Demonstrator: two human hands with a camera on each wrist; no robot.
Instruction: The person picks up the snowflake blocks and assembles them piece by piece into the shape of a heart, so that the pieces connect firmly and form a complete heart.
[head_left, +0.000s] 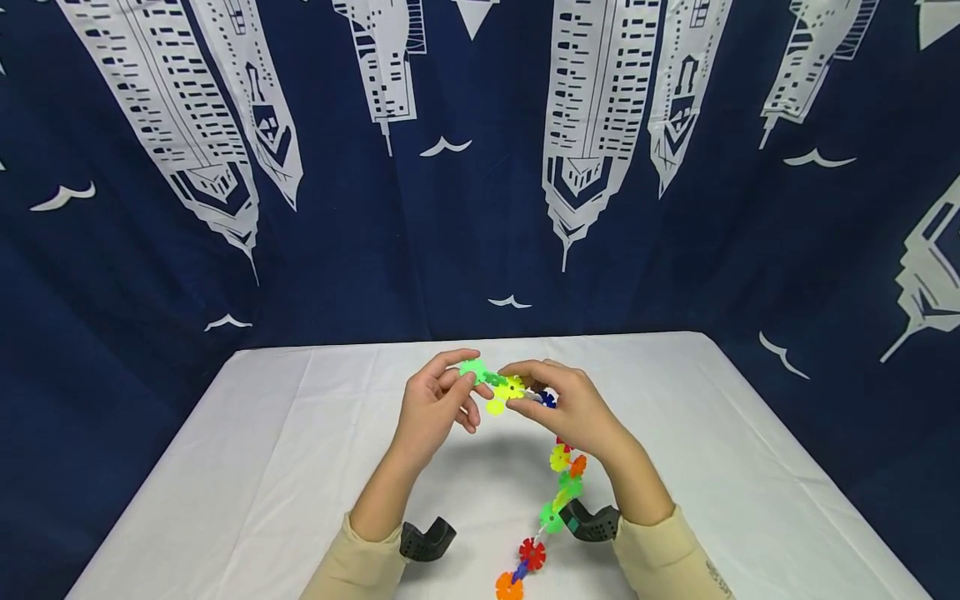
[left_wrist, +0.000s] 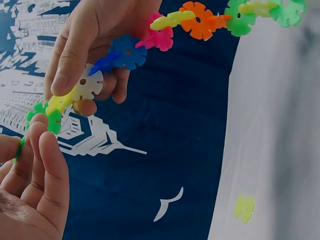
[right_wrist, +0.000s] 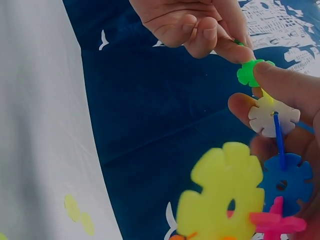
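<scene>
My left hand point(head_left: 438, 396) pinches a bright green notched flower disc point(head_left: 472, 369) between thumb and fingers, raised over the table. Close by, my right hand point(head_left: 566, 404) grips the end of a chain of such discs around a yellow disc point(left_wrist: 60, 103) and a white disc point(right_wrist: 274, 117). A second green disc point(left_wrist: 44, 118) sits at the chain's end, between the two hands, right at the left fingertips. From the right hand the chain hangs through a blue disc point(left_wrist: 129, 52), pink, yellow, orange and green ones, toward a red disc point(head_left: 532, 553) and an orange disc point(head_left: 509, 586).
Yellow discs point(right_wrist: 71, 207) lie loose on the white-covered table point(head_left: 300, 467). Behind the table hangs a dark blue curtain point(head_left: 450, 233) with white building prints. Black wrist cameras point(head_left: 427, 540) are strapped at both sleeves, the right one overlapping the chain in the head view.
</scene>
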